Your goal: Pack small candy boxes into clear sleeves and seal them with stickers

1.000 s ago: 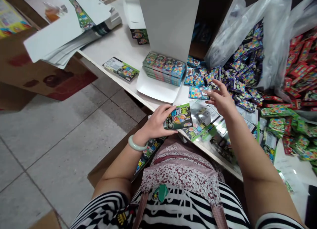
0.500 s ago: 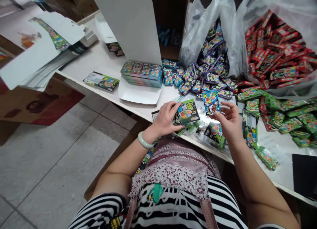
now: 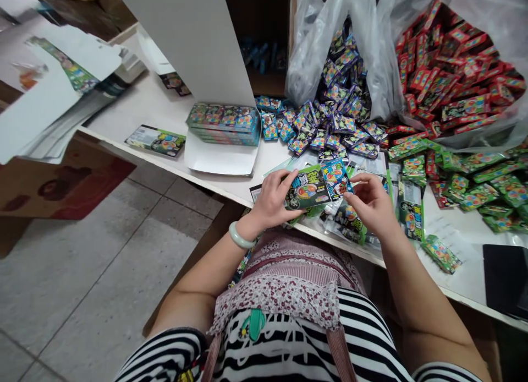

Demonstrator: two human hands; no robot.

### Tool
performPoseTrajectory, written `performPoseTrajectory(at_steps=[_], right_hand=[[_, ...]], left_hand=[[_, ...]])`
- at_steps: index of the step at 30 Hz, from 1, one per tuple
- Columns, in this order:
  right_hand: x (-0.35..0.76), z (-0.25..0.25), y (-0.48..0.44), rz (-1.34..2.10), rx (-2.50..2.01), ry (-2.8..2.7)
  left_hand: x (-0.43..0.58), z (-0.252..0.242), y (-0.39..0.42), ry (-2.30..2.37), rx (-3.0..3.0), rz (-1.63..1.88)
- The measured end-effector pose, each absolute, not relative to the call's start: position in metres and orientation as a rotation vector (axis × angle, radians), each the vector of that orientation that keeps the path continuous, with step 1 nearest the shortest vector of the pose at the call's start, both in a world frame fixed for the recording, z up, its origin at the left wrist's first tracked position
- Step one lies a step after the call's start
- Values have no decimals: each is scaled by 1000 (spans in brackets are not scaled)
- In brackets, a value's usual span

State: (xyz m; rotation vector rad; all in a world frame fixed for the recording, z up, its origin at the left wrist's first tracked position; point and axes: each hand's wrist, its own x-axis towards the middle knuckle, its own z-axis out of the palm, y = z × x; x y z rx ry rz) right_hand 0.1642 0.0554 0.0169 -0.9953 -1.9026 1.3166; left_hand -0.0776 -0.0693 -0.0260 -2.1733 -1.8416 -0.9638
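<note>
My left hand (image 3: 270, 201) is closed on a flat black-and-green printed packet (image 3: 306, 190), thumb below and fingers along the top. In my right hand (image 3: 373, 205) the thumb and fingertips pinch a small blue candy box (image 3: 336, 179). The blue box lies against the right end of the packet; whether it is inside or only overlapping I cannot tell. Under both hands, clear bags with black-and-green printing (image 3: 350, 219) lie along the table edge. Loose purple candy boxes (image 3: 317, 140) are heaped just beyond.
A white carton (image 3: 223, 164) with its lid up holds stacked boxes. Plastic bags hold purple boxes (image 3: 344, 68) and red boxes (image 3: 462, 68). Green boxes (image 3: 490, 184) are piled at right, near a black flat object (image 3: 505, 280). White cardboard sheets (image 3: 49, 112) are stacked at left.
My right hand has moved left, bringing the blue candy box from apart to against the packet's right end. My left hand keeps its hold. The view has shifted slightly.
</note>
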Motion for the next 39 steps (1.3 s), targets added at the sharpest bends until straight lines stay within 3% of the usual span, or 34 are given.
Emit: performPoseTrajectory(at_steps=[18, 22, 27, 31, 39], right_hand=[[133, 14, 55, 1099, -976, -1592], [145, 10, 59, 1054, -937, -1819], [168, 32, 75, 804, -551, -2394], [175, 53, 82, 843, -291, -2795], [179, 53, 79, 841, -230, -2883]], left_hand=[[-72, -25, -63, -1975, -2242, -1231], [-80, -24, -66, -2010, -2257, -1220], [-91, -19, -72, -1882, -2493, -1081], [-90, -14, -73, -1770, -2651, -1005], [-92, -19, -74, -1722, -2695, -989]])
